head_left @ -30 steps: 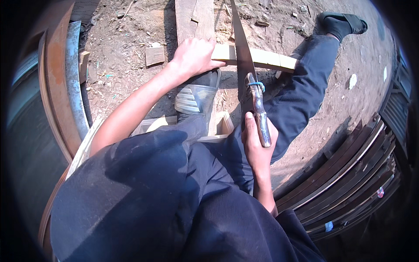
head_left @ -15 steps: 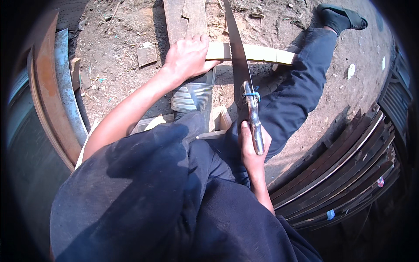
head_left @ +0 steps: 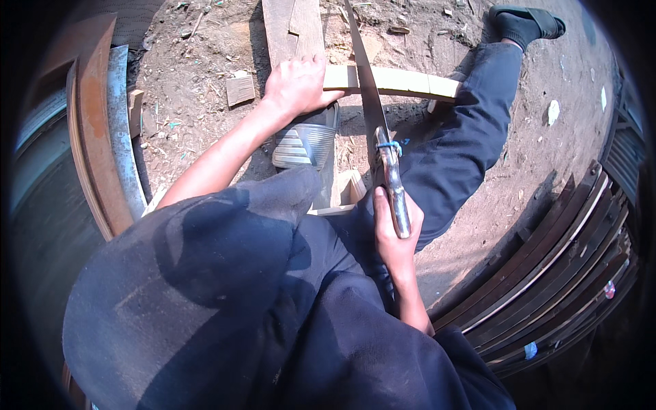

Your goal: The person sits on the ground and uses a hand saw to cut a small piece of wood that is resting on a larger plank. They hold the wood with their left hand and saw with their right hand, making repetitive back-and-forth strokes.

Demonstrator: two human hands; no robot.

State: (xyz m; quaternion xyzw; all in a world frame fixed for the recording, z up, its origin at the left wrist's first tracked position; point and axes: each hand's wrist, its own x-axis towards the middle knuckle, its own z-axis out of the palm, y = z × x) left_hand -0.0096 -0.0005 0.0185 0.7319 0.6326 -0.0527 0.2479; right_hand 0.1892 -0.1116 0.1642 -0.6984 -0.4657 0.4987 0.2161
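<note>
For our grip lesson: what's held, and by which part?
Right hand: the saw, by its handle. Left hand: the pale wood strip, near its left end.

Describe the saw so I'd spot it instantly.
From the outstretched trousered leg, look left to the right hand. It grips the saw, which crosses the pale wooden strip. Its tapering metal blade and blue-tied handle set it apart from strip and plank.

Earth ground (head_left: 523,174), littered. Wood block (head_left: 240,90), one, squarish, at left. Rust-brown board (head_left: 100,147), far left; pale blue strip (head_left: 121,116) just beside it. White scrap (head_left: 553,112), right side. Dark slats (head_left: 559,270), stacked, lower right, bearing one blue scrap (head_left: 531,350) and one red-and-white scrap (head_left: 609,290).
</note>
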